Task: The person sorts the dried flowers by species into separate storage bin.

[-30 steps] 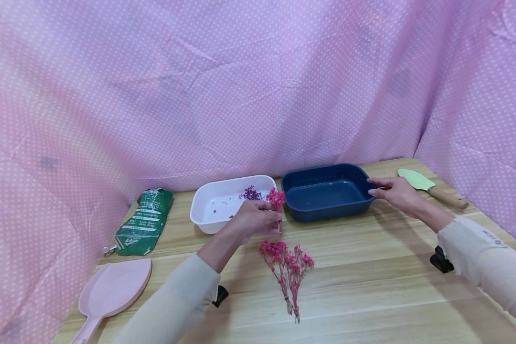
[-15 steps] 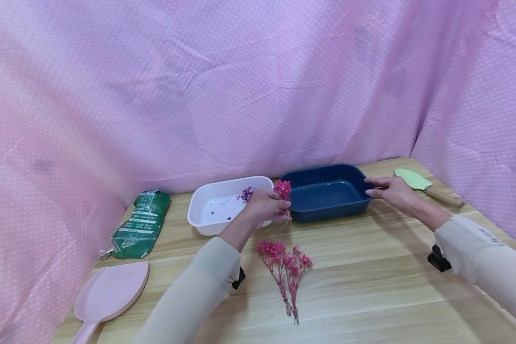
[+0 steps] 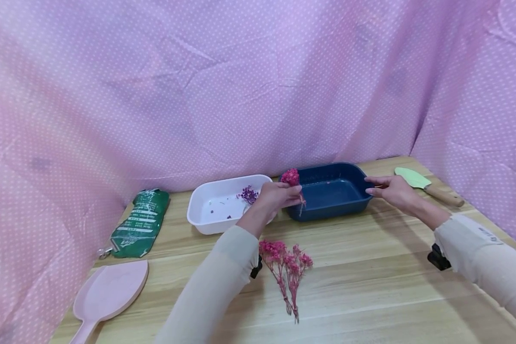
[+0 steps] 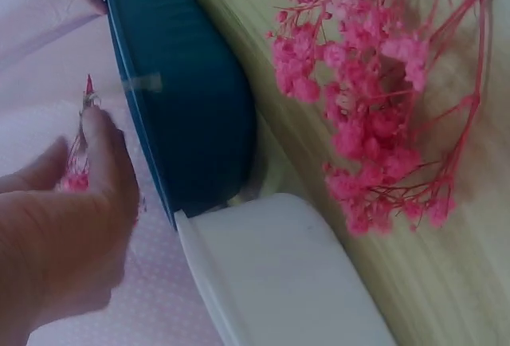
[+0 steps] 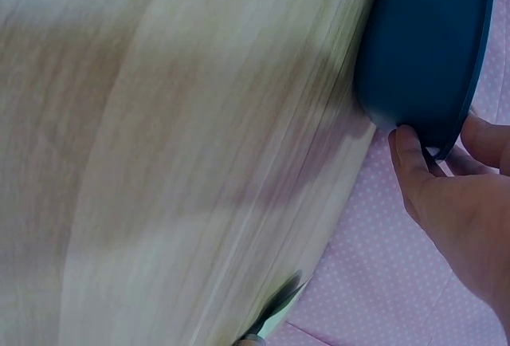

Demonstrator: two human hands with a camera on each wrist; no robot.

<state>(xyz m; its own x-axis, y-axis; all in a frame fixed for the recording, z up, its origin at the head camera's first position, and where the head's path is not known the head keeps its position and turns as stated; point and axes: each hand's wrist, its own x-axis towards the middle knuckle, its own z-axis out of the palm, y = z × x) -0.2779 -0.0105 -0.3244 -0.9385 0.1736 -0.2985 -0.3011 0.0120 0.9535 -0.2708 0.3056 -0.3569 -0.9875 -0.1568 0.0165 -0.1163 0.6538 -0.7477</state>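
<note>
Wood-grain table, loaded mostly toward its far edge

On the pale table (image 3: 370, 267), the white basin (image 3: 217, 203) stands at eleven o'clock and the dark blue basin (image 3: 331, 212) close beside it at one. A green-bladed trowel (image 3: 416, 180) lies at two, a green bag (image 3: 141, 224) at ten, a pink scoop (image 3: 112, 289) at eight. Pink flower sprigs (image 3: 291, 263) lie near the middle, heads toward twelve, stems toward six.

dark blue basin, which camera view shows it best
The head view: it shows the dark blue basin from above, inside and front wall together, though the left hand hides a bit. The left wrist view shows mainly its outer wall; the right wrist view, just the end that the right hand pinches.
</note>
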